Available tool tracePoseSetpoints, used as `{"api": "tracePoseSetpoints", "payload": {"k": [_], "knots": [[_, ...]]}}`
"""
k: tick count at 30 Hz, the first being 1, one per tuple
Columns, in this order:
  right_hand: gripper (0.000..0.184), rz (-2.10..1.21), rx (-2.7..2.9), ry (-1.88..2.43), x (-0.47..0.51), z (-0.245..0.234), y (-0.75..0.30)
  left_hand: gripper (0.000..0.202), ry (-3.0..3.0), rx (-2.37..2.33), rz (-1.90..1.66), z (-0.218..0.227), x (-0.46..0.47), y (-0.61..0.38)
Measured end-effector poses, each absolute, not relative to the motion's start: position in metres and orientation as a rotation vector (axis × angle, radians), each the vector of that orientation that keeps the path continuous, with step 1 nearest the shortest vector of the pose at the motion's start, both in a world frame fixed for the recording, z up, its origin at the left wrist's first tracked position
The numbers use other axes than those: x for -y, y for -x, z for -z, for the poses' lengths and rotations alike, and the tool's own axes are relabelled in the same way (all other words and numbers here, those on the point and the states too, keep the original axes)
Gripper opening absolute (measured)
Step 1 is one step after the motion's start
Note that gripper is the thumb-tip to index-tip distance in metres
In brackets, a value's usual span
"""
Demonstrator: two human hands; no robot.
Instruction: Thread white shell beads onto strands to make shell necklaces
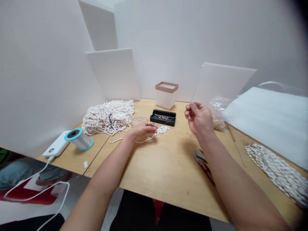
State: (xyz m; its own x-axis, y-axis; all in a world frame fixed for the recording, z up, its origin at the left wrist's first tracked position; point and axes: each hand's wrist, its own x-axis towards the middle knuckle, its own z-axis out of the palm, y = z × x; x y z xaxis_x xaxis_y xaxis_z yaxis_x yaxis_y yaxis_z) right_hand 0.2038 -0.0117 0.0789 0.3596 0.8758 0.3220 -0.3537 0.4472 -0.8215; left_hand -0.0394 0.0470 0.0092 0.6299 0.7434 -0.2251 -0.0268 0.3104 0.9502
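Observation:
My left hand [145, 129] is closed in a pinch just above a pile of small white beads [163, 129]. A strand of white beads [145, 140] trails on the table below it, seemingly hanging from those fingers. Higher and to the right, my right hand [201, 118] pinches a thin wire [194, 91] that slants upward from the fingertips; its exact kind is hard to tell. Between the hands stands a black tray [163, 122] with small dark and gold beads in it. Thread snips [202, 163] lie under my right forearm, partly hidden.
A heap of white bead strands [108, 117], a spool of clear line [80, 141] and a white power bank [56, 144] with a cable occupy the left. Behind the tray stands a white box [165, 98] with a brown rim. At right lies a woven bead piece [276, 173].

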Motion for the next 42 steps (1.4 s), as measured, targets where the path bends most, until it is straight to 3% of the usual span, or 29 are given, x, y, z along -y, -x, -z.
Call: {"api": "tracePoseSetpoints", "payload": {"k": [7,13,18,22,25,30,42], "knots": [[0.025,-0.791,0.815,0.758,0.014,-0.085,-0.21,0.034,-1.433,-0.776,-0.328,-0.006,-0.055,0.054],[0.033,-0.957,0.966,0.915,0.014,-0.079,-0.21,0.033,-1.738,-0.761,-0.179,-0.024,-0.037,0.054],[0.032,-1.024,1.069,0.994,0.014,-0.073,-0.208,0.031,-1.989,-0.824,-0.569,-0.059,-0.037,0.058],[0.03,-1.02,1.078,1.014,0.014,-0.072,-0.204,0.023,-2.123,-1.28,-0.737,-0.063,-0.077,0.068],[0.032,-1.038,1.053,1.022,0.013,-0.069,-0.2,0.021,-2.31,-1.581,-0.418,-0.052,-0.11,0.069],[0.032,-1.09,0.975,1.008,0.012,-0.066,-0.194,0.018,-2.356,-1.633,-0.107,-0.031,-0.137,0.057],[0.026,-1.123,1.008,1.008,0.014,-0.06,-0.184,0.016,-2.393,-1.568,0.009,-0.02,-0.156,0.055]]}}
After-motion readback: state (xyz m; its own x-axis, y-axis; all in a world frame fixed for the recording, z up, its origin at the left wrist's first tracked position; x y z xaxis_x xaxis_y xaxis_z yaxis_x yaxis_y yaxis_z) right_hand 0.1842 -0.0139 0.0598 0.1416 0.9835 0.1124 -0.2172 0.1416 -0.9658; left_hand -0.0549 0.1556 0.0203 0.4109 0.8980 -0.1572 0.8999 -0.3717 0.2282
